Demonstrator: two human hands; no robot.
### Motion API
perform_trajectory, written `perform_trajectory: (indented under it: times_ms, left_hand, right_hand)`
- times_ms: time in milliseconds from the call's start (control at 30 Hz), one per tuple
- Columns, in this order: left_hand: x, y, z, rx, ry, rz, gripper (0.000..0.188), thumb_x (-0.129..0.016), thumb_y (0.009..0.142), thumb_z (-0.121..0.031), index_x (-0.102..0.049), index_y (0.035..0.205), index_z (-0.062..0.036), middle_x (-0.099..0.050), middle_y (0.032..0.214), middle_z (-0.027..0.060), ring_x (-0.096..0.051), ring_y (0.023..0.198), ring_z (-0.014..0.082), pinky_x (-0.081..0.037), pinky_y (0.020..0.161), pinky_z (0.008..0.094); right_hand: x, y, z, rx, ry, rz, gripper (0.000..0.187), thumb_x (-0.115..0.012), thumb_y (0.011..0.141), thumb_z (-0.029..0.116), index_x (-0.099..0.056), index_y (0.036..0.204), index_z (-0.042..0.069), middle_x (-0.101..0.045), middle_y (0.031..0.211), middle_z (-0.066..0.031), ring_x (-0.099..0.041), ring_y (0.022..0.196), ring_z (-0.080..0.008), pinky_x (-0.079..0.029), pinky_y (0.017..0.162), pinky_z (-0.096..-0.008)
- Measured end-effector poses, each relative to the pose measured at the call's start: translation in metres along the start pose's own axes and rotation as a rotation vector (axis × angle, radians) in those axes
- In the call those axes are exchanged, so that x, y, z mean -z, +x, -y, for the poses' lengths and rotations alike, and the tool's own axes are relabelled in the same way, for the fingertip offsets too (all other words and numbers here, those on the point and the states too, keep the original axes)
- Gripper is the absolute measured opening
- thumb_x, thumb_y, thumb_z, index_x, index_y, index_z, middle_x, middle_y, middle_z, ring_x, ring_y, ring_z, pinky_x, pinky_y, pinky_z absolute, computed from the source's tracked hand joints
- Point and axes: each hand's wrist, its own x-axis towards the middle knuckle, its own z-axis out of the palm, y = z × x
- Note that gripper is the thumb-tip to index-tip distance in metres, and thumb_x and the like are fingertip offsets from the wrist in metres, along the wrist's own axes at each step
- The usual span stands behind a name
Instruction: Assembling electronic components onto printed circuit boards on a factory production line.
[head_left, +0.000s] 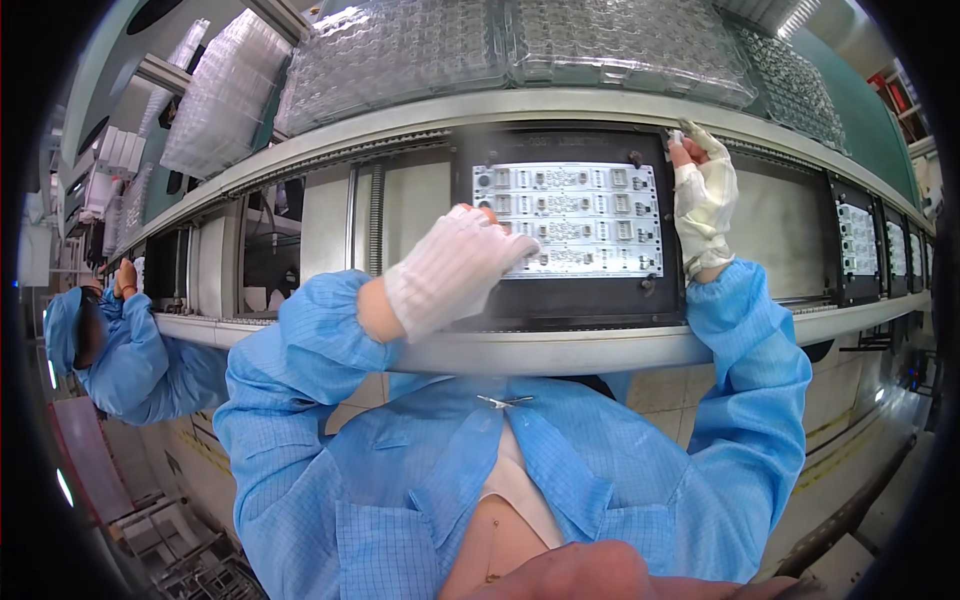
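A white circuit board panel (600, 205) lies in a black carrier tray (560, 298) on the conveyor in front of me. Rows of small components cover the panel. My left hand (455, 262), in a white glove with bare fingertips, hovers over the panel's lower left part, slightly blurred. Its fingers are curled in, and whatever they may hold is hidden. At the tray's upper right edge is my right hand (706, 190), gloved the same way. Thumb and fingers bend together there in a pinch; a small pale bit shows at the tips, too small to name.
More black trays with white boards (858, 240) stand along the conveyor to the right. Stacks of clear plastic blister trays (400, 65) line the far side behind the metal rail (440, 352) and conveyor. A co-worker in blue (150, 345) is at the far left.
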Motion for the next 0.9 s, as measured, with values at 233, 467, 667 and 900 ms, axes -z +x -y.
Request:
perform_trajectory:
  times_ms: [233,467,667,900]
  left_hand:
    - [0.019,-0.004,0.010,0.075,-0.018,-0.003,0.035,-0.062,0.082,-0.002,-0.062,0.115,-0.0120,-0.062,0.083,0.0083,-0.059,0.086,0.0289,-0.045,0.078,0.0399]
    - [0.018,-0.022,0.016,0.078,0.097,-0.067,0.053,-0.062,0.073,0.004,-0.059,0.125,-0.0052,-0.060,0.093,0.0107,-0.057,0.091,0.0298,-0.046,0.083,0.0396]
    - [0.019,-0.021,0.021,0.127,0.044,-0.085,0.057,-0.066,0.072,0.004,-0.058,0.128,-0.0048,-0.061,0.094,0.0110,-0.058,0.092,0.0304,-0.047,0.082,0.0394]
    - [0.015,-0.022,0.025,0.160,-0.069,-0.110,0.055,-0.070,0.076,0.000,-0.058,0.129,-0.0060,-0.061,0.092,0.0102,-0.059,0.088,0.0292,-0.048,0.080,0.0400]
  right_hand:
    - [-0.023,0.013,0.016,0.115,0.043,0.203,0.031,-0.072,0.089,0.012,-0.066,0.119,0.003,-0.071,0.098,-0.0119,-0.068,0.087,-0.0179,-0.055,0.077,-0.0311]
    - [-0.045,0.013,0.032,0.017,0.119,0.268,0.030,-0.073,0.089,0.015,-0.068,0.115,0.001,-0.068,0.095,-0.0066,-0.062,0.084,-0.0130,-0.052,0.077,-0.0283]
    - [-0.042,0.019,0.036,0.075,-0.013,0.306,0.031,-0.072,0.089,0.014,-0.067,0.117,0.000,-0.070,0.095,-0.0090,-0.066,0.087,-0.0161,-0.054,0.080,-0.0301]
    - [-0.035,0.019,0.038,0.080,-0.034,0.335,0.031,-0.072,0.090,0.015,-0.068,0.118,0.000,-0.068,0.096,-0.0070,-0.063,0.088,-0.0142,-0.053,0.081,-0.0293]
